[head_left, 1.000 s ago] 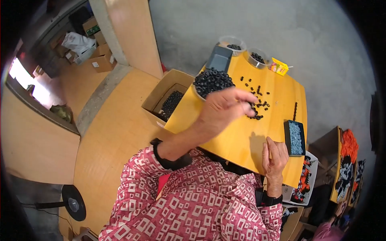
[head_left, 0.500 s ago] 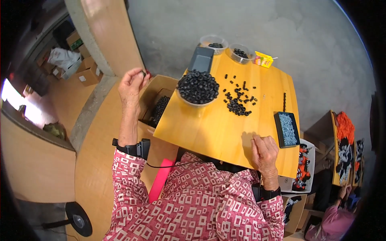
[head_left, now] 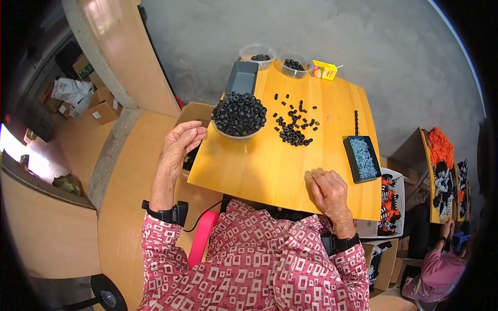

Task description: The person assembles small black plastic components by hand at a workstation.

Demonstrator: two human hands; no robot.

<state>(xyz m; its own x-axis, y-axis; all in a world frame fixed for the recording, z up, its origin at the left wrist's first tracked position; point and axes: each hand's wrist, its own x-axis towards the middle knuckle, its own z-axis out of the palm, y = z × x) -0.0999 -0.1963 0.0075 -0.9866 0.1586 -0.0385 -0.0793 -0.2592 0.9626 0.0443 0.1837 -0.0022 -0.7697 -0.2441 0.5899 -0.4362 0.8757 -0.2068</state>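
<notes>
Grey plaster wall (head_left: 311,31) stands behind a yellow wooden surface (head_left: 249,171). Near the left side of the surface is a round see-through plastic bowl (head_left: 236,137), heaped high with shiny black beads (head_left: 239,114). Its round sides likely keep the pile from rolling away. To the right of the bowl, loose black beads (head_left: 294,136) lie spread out, which probably makes each one easy to see. Left of the bowl and lower down, an open brown cardboard box (head_left: 193,113) is close by, maybe so it is easy to reach. Far to the right of the bowl, a small black tray (head_left: 350,163) holds pale blue bits (head_left: 363,157); its low sides should stop them spilling.

One of the two hands, the left hand (head_left: 180,141), is up in the air, just left of the bowl and not touching it. Its fingers are nearly straight and loose, and no bead shows at the tips. The right hand (head_left: 331,192) rests on the surface, right of the bowl and nearer the person, with fingers softly curled. From above, I can't tell if a little bead hides under them. Both hands are well apart.
</notes>
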